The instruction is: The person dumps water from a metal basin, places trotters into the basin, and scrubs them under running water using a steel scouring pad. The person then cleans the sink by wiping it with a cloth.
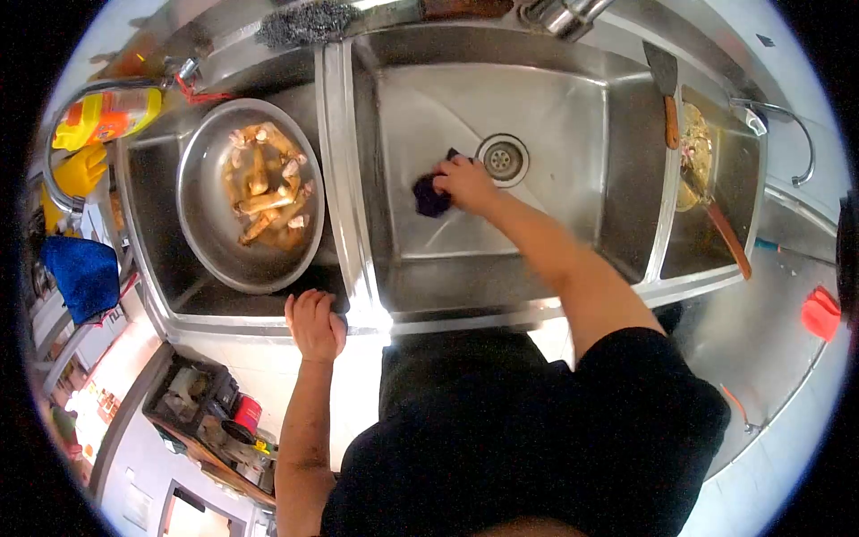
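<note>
A dark purple cloth is bunched under my right hand, whose fingers close on it against the floor of the middle sink, just left of the round drain. My left hand rests at the front rim of the left sink, its fingers bent over a dark thing that I cannot make out. Just beyond that hand, a large metal bowl stands in the left sink, with several pieces of meat on the bone lying in liquid.
The right sink holds a pan-like item and a wooden-handled tool. A spatula lies across that sink's divider. Faucets rise behind. Yellow gloves and a blue cloth hang at left; a red item lies at right.
</note>
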